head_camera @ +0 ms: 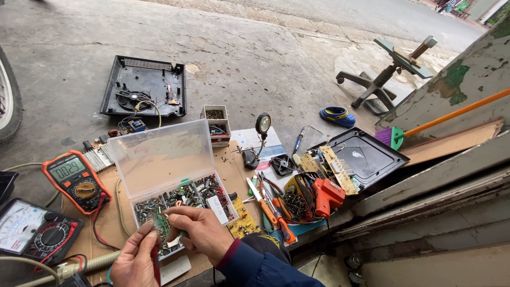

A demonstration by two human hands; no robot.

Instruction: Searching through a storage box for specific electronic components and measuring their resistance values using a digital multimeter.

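Fingers of your right hand (199, 229) pinch a small component over the clear compartment box (175, 199) of parts; your left hand (135, 260) grips a red-handled tool (155, 263) beside it

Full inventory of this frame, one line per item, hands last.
parts box: 1, clear plastic, lid open, centre, holding small components
digital meter: 1, orange and black, left
dial meter: 1, black, bottom left
black tray: 1, on the concrete, upper left
small box: 1, pale, behind the parts box
magnifier on stand: 1, black, centre
solder gun: 1, orange, right of centre
black cover: 1, right, circuit boards at its left edge
sandal: 1, blue and yellow, on the concrete
chair base: 1, grey, upper right
broom: 1, orange handle, right
left hand: pinching a small component, bottom
right hand: fingers on the same small component, over the parts box
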